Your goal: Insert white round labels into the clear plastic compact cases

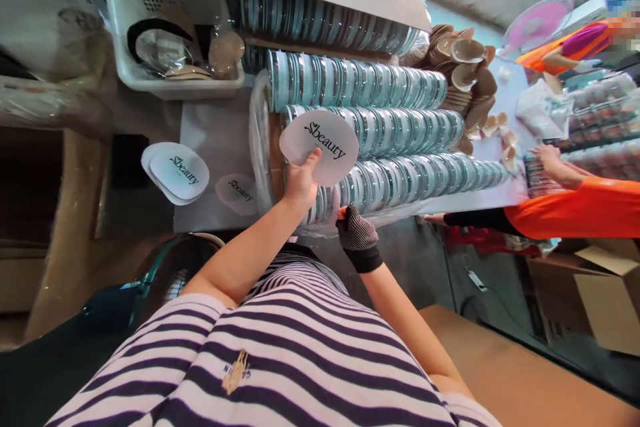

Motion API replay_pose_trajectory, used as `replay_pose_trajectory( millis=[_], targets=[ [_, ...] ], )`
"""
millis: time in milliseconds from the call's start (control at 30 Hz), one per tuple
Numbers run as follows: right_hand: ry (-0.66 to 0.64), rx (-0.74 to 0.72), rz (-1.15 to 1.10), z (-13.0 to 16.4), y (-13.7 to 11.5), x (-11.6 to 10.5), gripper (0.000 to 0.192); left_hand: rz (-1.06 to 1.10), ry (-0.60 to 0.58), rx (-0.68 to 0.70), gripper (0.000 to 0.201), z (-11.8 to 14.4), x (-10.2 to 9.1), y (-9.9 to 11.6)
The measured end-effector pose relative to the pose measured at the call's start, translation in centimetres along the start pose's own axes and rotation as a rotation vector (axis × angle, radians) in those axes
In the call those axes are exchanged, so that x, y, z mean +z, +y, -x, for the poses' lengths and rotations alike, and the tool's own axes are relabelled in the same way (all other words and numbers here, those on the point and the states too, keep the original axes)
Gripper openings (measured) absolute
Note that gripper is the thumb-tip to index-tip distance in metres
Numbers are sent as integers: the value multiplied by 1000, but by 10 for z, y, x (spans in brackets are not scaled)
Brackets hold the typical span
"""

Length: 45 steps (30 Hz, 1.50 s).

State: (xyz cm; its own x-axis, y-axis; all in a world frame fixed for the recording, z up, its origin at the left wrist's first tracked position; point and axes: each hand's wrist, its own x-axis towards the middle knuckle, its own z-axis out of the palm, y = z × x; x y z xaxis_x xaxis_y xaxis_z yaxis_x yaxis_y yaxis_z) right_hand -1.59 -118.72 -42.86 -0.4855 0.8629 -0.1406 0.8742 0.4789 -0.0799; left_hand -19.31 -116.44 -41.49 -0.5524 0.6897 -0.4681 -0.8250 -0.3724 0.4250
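1. Rows of teal compacts (360, 83) lie stacked on the table (210, 140), at twelve o'clock from both hands
2. Basket (165, 27) sits at eleven o'clock
3. Left hand (300, 180) grips a round Sbeauty disc (320, 147), raised over the rows
4. Right hand (356, 235), gloved, touches the nearest row's edge; whether open or closed, I cannot tell
5. Two loose discs (177, 172) lie at nine o'clock

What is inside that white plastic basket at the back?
The white basket holds a dark band, clear plastic wrapping and tan round puffs. Anything beneath them, and the basket's floor, is covered.
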Motion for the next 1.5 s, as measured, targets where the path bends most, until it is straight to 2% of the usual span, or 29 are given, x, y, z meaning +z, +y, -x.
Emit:
replay_pose_trajectory(
  millis=[133, 267, 367, 433, 467, 500, 600, 633, 667, 733, 833, 900, 967, 1067, 1167, 1233, 1300, 1367, 1433, 1500],
  targets=[
    [-106, 81, 2, -17, -8, 6, 33, -24, -13, -14, 42, 3, 0, 0],
    [-319, 93, -501, -21, -4, 1, 32, -40, -10, 20, 43, 5, 1, -2],
    [-492, 72, -953, -19, 1, -7, 42, -60, -6, 67, 45, 6, 1, -5],
    [-572, 57, -1101, -22, 5, -18, 47, -86, 7, 93, 43, 6, 0, -8],
    [-553, 56, -1079, -26, 8, -25, 47, -102, 14, 101, 41, 5, -1, -10],
    [-463, 59, -990, -32, 11, -33, 46, -120, 18, 110, 41, 5, -2, -12],
    [48, 21, -723, -59, 17, -60, 46, -169, 15, 158, 43, 3, -4, -16],
    [194, -18, -676, -68, 17, -67, 49, -186, 8, 178, 44, 3, -4, -17],
    [284, -71, -635, -76, 15, -72, 53, -201, 2, 195, 44, 3, -5, -17],
    [364, -188, -516, -85, 4, -77, 59, -214, 0, 210, 43, 3, -6, -17],
    [457, -288, -316, -80, -20, -69, 60, -182, 0, 189, 39, 3, -5, -16],
    [483, -307, -274, -75, -35, -59, 54, -174, -21, 159, 34, 5, -4, -15],
    [463, -264, -328, -75, -41, -53, 45, -176, -37, 137, 27, 8, -1, -13],
    [516, -121, -459, -69, -32, -54, 41, -151, -72, 129, 27, 12, 4, -4],
    [588, -62, -414, -30, -7, -62, 44, -128, -113, 148, 37, 10, 6, 11],
    [474, -112, -326, 12, 11, -63, 44, -118, -73, 182, 45, 3, 3, 21],
    [251, -169, -269, 51, 23, -57, 43, -116, -22, 189, 51, -6, -1, 28],
    [23, -158, -232, 77, 27, -48, 44, -115, -1, 169, 53, -13, -6, 30],
    [-136, -98, -195, 82, 19, -39, 45, -111, -5, 172, 55, -16, -9, 30],
    [-226, -47, -164, 70, 1, -32, 46, -114, -21, 192, 55, -17, -10, 28]
  ],
)
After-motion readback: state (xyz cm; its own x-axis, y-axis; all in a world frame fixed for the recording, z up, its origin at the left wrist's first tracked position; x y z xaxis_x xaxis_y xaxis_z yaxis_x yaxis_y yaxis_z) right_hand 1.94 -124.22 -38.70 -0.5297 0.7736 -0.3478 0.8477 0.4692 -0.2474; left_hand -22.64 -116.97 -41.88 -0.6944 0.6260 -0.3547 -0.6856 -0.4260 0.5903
